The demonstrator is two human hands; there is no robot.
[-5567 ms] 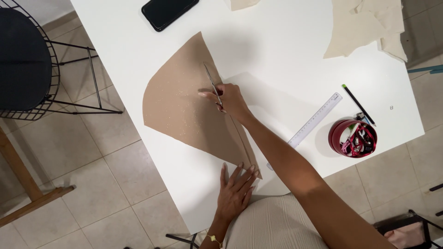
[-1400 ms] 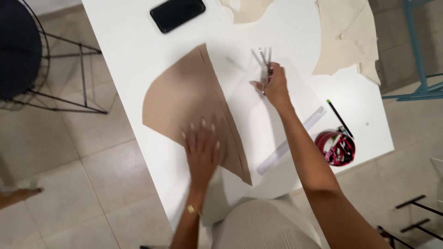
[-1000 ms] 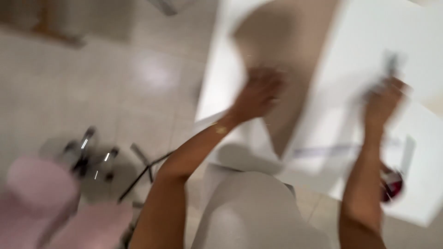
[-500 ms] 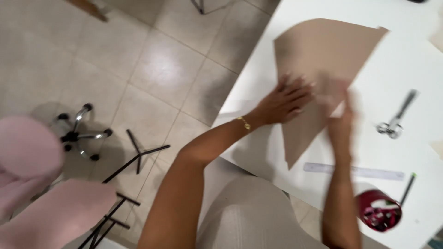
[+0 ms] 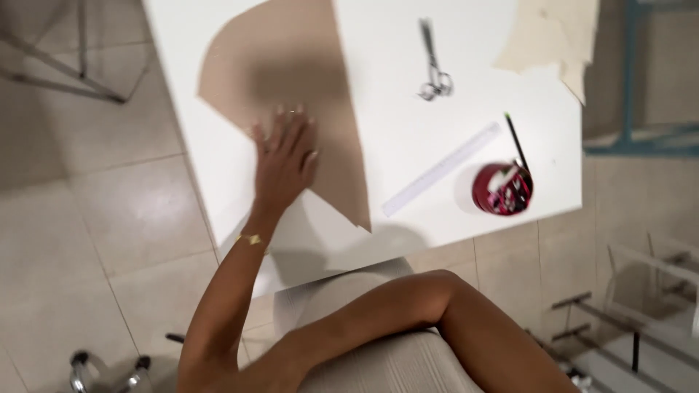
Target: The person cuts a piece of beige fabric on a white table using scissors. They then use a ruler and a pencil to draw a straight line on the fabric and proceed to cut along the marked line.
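A tan, fan-shaped pattern piece (image 5: 291, 65) lies flat on the white table (image 5: 408, 124), its pointed end toward me. My left hand (image 5: 285, 156) rests palm down on its near left edge, fingers spread, a thin gold bracelet at the wrist. My right forearm is bent across my lap below the table edge; the right hand itself is hidden behind my left arm. A pair of metal scissors (image 5: 435, 73) lies alone on the table, to the right of the pattern piece.
A clear ruler (image 5: 442, 169), a dark pencil with a green tip (image 5: 517, 142) and a round red container (image 5: 502, 189) of small items sit near the front right edge. Cream cut pieces (image 5: 553, 36) lie at the back right. Chair castors (image 5: 102, 371) stand on the tiled floor.
The scissors have left my right hand and now lie on the table. My right arm has drawn back to my lap. The left hand stays pressed on the tan piece.
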